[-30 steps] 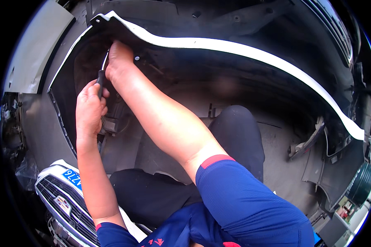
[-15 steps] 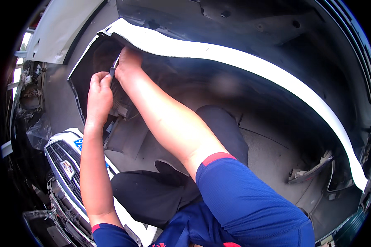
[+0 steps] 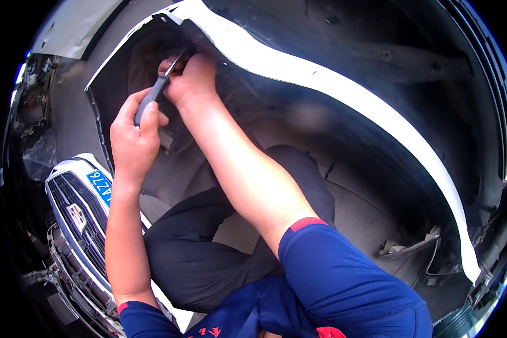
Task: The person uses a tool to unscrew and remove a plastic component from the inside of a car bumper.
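In my left hand (image 3: 136, 135) is a screwdriver (image 3: 151, 102), gripped by its dark handle. Its thin metal shaft slants up and to the right, across the fingers of my right hand (image 3: 192, 80). That right hand reaches under the white edge of a car fender (image 3: 315, 79), with its fingers curled in. What they hold, if anything, is hidden in shadow. Behind both hands lies the dark inner side (image 3: 146, 62) of the fender's front part.
A white front bumper with a dark grille (image 3: 79, 217) lies on the floor at the left. A light panel (image 3: 73, 25) stands at the upper left. My bent, dark-trousered legs (image 3: 197, 253) are below my arms. A broken dark piece (image 3: 411, 248) lies at the right.
The screwdriver now shows more fully, as my left hand has turned and its fingers wrap the handle. My right hand's curled fingers have come into sight. The whole view has shifted somewhat.
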The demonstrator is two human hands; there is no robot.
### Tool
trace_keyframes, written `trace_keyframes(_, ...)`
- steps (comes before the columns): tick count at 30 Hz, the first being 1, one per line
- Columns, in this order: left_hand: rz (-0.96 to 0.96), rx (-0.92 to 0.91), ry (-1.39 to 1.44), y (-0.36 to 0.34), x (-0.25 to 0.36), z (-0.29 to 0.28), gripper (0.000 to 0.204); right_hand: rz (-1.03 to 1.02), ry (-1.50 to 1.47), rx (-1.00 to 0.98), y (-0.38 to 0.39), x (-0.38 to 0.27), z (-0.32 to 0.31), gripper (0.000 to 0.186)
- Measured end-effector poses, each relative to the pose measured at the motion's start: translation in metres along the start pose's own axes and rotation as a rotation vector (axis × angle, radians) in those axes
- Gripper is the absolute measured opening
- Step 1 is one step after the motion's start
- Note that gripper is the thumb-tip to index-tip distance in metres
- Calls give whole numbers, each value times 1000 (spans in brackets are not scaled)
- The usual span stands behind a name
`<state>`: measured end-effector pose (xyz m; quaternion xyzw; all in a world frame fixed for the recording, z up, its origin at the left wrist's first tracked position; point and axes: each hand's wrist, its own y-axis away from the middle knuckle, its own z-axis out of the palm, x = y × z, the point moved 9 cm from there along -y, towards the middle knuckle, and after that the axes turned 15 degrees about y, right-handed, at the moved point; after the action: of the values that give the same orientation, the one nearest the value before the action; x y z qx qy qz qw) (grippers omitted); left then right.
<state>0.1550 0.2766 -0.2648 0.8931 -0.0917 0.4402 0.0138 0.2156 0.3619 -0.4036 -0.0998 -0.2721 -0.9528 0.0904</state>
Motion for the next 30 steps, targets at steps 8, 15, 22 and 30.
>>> trace_keyframes(8, -401, -15, 438, 7, -42, 5, 40, -50, 99, 60, -4, 5, -7, 24)
trace_keyframes(15, -565, -436, 423, 45, -80, 9, 22, -240, 732, -121, 37, 1, -28, 26)
trace_keyframes(22, -725, -764, 386, 79, -139, 38, 18, 21, 993, -133, 68, -48, -154, 35)
trace_keyframes(30, -344, -553, 343, 47, -173, 73, 18, -100, 963, -40, 24, -88, -153, 22)
